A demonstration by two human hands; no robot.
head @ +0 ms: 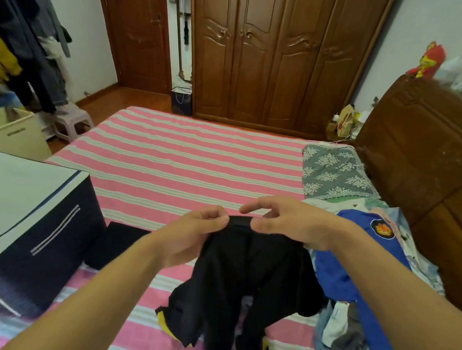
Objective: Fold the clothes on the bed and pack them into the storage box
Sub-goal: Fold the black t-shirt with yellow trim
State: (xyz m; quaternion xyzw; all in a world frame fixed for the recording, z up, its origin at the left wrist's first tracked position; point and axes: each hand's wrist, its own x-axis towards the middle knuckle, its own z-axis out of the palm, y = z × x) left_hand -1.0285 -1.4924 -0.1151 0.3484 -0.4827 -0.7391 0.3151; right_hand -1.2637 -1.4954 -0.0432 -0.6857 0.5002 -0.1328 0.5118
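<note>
A black garment (246,278) hangs above the bed (197,159), held up by its top edge, which looks like a waistband. The left hand (193,234) pinches that edge at one side, thumb and curled fingers closed on the cloth; the right hand (285,222) grips the edge beside it with thumb and lower fingers, its forefinger stretched out above the fabric. The garment is dark and limp, falling in loose folds to two lower ends that touch the pink-and-white striped sheet; yellow trim shows at both of those ends. It looks like a pair of shorts, though the folds hide the full shape. To the right, on the bed, lies a heap of clothes (350,329), with a bright blue garment (372,250) bearing a round badge on top, just beside the black one. At the left stands the storage box (23,222), dark navy with a pale lid panel and white stripes on its side, resting on the bed's near left part, well apart from the held garment. A flat black piece (123,240) lies just beside the box.
</note>
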